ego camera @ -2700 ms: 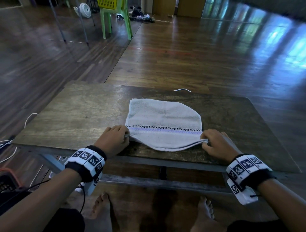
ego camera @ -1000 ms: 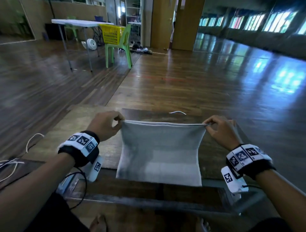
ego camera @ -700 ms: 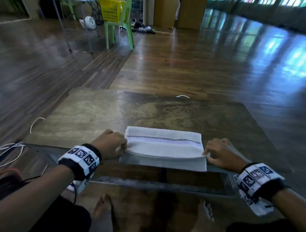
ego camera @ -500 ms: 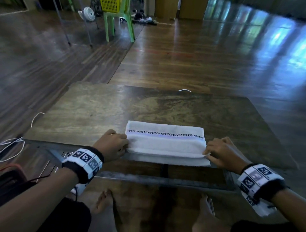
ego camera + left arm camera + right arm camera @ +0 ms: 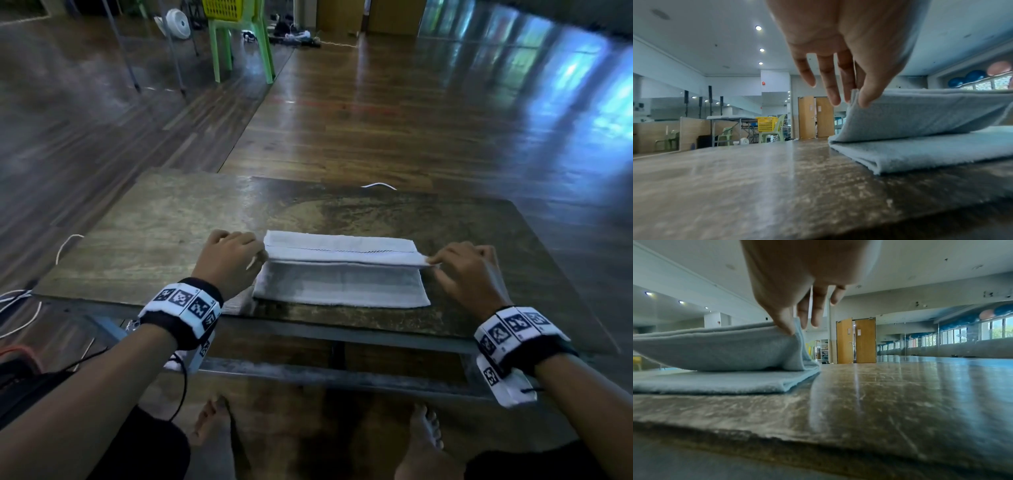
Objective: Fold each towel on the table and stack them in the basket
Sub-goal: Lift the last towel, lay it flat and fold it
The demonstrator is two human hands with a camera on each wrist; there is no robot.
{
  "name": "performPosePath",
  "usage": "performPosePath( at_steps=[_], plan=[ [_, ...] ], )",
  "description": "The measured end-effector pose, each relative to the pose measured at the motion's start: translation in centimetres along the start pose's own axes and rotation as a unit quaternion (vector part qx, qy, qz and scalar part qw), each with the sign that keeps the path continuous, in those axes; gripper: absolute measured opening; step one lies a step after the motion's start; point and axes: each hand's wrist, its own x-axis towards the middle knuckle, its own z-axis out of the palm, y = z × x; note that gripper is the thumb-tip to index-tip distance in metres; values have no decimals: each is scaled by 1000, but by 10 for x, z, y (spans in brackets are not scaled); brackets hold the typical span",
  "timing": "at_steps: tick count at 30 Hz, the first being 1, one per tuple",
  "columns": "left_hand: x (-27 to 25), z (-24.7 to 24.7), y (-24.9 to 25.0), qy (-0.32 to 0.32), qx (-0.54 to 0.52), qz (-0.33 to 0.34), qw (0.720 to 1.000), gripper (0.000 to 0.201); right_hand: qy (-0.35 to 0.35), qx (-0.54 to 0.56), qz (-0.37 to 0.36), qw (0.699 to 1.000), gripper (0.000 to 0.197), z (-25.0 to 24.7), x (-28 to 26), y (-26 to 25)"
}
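Note:
A pale grey towel (image 5: pixel 340 286) with a dark stitched stripe lies folded on the wooden table (image 5: pixel 171 240), near its front edge. My left hand (image 5: pixel 231 262) pinches the left end of the towel's upper layer (image 5: pixel 920 113) between thumb and fingers. My right hand (image 5: pixel 460 269) pinches the right end of that layer (image 5: pixel 725 352). The upper layer is lifted off the lower part, which lies flat. A yellow basket (image 5: pixel 226 7) sits on a green chair (image 5: pixel 239 44) far off across the room; the basket (image 5: pixel 766 123) also shows in the left wrist view.
The table's front edge (image 5: pixel 308 322) is close to me, with a metal frame below and my bare feet under it. White cables (image 5: pixel 20 308) trail on the floor at left. A white fan (image 5: pixel 176 22) stands by the chair. Double doors (image 5: pixel 856 340) are at the far wall.
The towel was held up in the air, then laid down and folded on the table. Both hands now lift the upper layer's ends and have moved away from the front edge.

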Motion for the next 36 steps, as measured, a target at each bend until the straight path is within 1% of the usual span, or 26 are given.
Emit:
performPosePath(
  at_steps=[1,2,3,4,6,7,10,14,15,21,24,27,31,33,36],
  plan=[
    [-4,-1,0,14,2,10,1000,16,13,-1,-11,1000,18,-2,-2,0],
    [-10,0,-1,9,-3,22,1000,13,10,-4,-26,1000,19,-1,-6,-1],
    [-15,2,-1,-15,-15,29,999,8,-3,-10,-47,999,20,1,-10,-2],
    [-21,4,0,-53,-25,30,998,5,-24,-17,-70,997,21,4,-15,-4],
    [-29,10,2,-125,-20,28,992,12,-61,-27,-104,992,23,9,-22,-4],
    [-31,12,2,-143,-13,28,989,16,-74,-25,-111,991,24,11,-24,-2],
    [-32,12,1,-138,-20,14,990,20,-86,-15,-108,990,27,9,-26,0],
    [-30,6,-4,-80,-38,13,996,15,-62,4,-85,994,25,2,-24,-2],
    [-30,5,-5,-79,-40,9,996,15,-61,9,-81,995,24,1,-24,-2],
    [-37,10,-3,-138,-48,11,989,17,-92,-11,-101,991,28,2,-30,-1],
    [-37,9,-4,-150,-49,5,987,19,-102,-16,-106,989,30,5,-33,-1],
    [-36,8,-3,-162,-47,15,985,23,-121,1,-101,988,33,9,-35,-1],
    [-37,7,-3,-190,-43,28,981,41,-140,0,-96,985,37,10,-36,-1],
    [-37,6,-4,-193,-45,40,979,50,-148,0,-97,984,38,9,-36,-1],
    [-38,4,-4,-212,-29,59,975,58,-172,16,-95,980,41,5,-38,-2]
  ],
)
